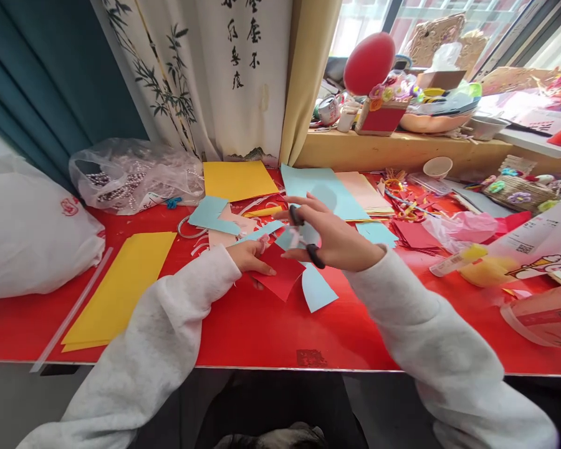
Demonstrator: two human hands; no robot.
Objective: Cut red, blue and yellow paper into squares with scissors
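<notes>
Between thumb and fingers, my left hand [252, 255] grips a piece of red paper [283, 277] above the table. My right hand [330, 237] has its fingers through the black handles of a pair of scissors [314, 254]. The handles are spread apart, and the blades are blurred near the red paper, so I cannot tell whether they touch it. Just below lies a light blue paper scrap [316, 290] with a curved edge. More light blue offcuts [210, 214] and pale pink scraps lie behind my left hand.
Yellow sheets [121, 284] lie at the left beside a clear strip [72, 312]. Behind are a yellow sheet [238, 179], a light blue sheet [327, 184] and a bag of beads [135, 178]. Red paper [416, 237], a plastic cup [542, 315] and a white bag [32, 231] flank the red table [252, 337].
</notes>
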